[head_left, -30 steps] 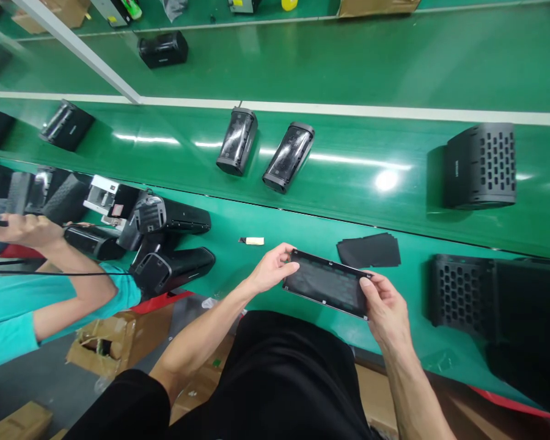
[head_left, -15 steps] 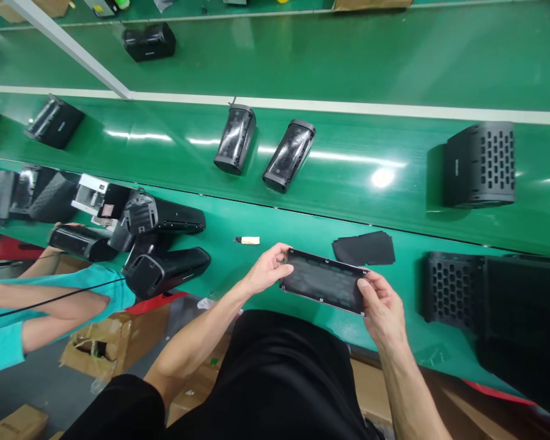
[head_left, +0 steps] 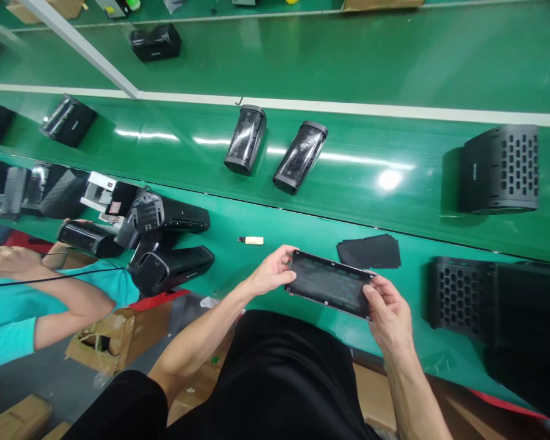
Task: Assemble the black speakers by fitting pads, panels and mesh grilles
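Note:
Between my hands is a flat black rectangular grille panel [head_left: 327, 286], tilted, with small light fixing points along its rim. My left hand [head_left: 275, 272] grips its left end, thumb on the upper face. At the other end my right hand [head_left: 390, 311] pinches it, thumb on the face and fingers behind. Just beyond the panel lies a loose stack of thin black sheets [head_left: 370, 252] on the green bench. A small cream-coloured tool with a dark tip [head_left: 251, 241] rests beyond my left hand.
Black speakers [head_left: 172, 269] are piled on the left by a co-worker in a turquoise shirt [head_left: 9, 336]. A large perforated black housing [head_left: 462, 296] stands at right. On the green conveyor [head_left: 376, 146] sit several speakers, including one with a slotted face [head_left: 499, 170]. Open cardboard box [head_left: 132, 336] below.
The whole scene has shifted slightly right in view. Both hands still hold the panel in about the same pose. The co-worker's arm at left has risen.

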`<state>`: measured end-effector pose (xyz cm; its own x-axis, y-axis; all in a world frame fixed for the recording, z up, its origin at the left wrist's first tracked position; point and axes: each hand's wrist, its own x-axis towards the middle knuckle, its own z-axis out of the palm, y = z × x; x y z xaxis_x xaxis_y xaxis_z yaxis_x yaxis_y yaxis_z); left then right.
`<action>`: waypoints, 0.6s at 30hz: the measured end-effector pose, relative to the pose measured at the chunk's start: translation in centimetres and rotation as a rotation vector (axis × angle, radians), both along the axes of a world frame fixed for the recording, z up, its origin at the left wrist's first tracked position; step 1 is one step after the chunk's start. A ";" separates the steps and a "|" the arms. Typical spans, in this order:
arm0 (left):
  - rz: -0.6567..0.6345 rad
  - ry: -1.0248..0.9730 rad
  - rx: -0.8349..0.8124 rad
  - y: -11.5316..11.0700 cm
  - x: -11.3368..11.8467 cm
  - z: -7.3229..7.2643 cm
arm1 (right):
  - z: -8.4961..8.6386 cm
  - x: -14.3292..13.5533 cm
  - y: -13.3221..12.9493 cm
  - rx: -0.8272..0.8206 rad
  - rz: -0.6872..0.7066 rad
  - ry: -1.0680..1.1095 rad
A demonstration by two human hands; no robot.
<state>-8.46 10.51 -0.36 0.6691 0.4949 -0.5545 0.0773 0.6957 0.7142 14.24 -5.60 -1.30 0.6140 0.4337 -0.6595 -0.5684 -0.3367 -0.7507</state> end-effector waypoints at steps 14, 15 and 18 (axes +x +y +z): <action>-0.064 0.022 0.009 -0.3 -0.1 -0.3 | -0.5 0.2 -0.1 -0.022 -0.006 -0.016; -0.074 0.027 0.019 -0.3 -0.1 -0.2 | -0.6 0.2 -0.2 -0.022 -0.001 -0.024; -0.084 0.024 0.030 -0.3 -0.2 -0.2 | -0.8 0.3 -0.3 -0.024 0.013 -0.039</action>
<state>-8.62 10.22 -0.52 0.6955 0.4547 -0.5564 0.1516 0.6640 0.7322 14.57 -5.89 -2.14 0.6338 0.4263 -0.6455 -0.5342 -0.3623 -0.7638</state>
